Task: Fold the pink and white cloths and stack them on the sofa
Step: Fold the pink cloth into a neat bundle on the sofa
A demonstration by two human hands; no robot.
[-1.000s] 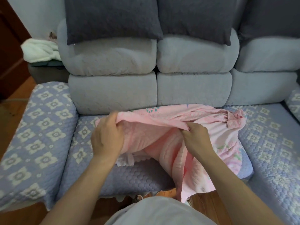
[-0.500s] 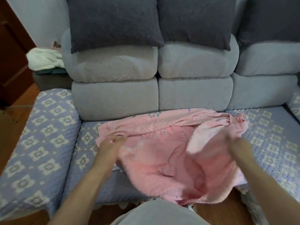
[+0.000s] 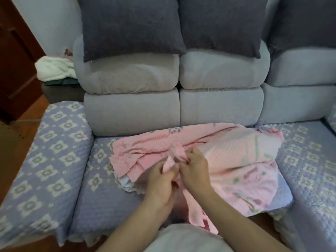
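The pink cloth (image 3: 209, 157) lies in a crumpled heap on the seat of the sofa (image 3: 131, 110), stretched long from left to right, with most of it spread to the right of the two hands and one strip hanging down off the front edge. The left hand (image 3: 161, 180) and the right hand (image 3: 193, 170) are touching in the middle, and the fingers of both are closed on a bunched bit of the pink cloth. A white cloth (image 3: 127, 183) peeks out under the left side, so it could get dragged along, and another white bundle (image 3: 54, 68) sits far off past the sofa's left end.
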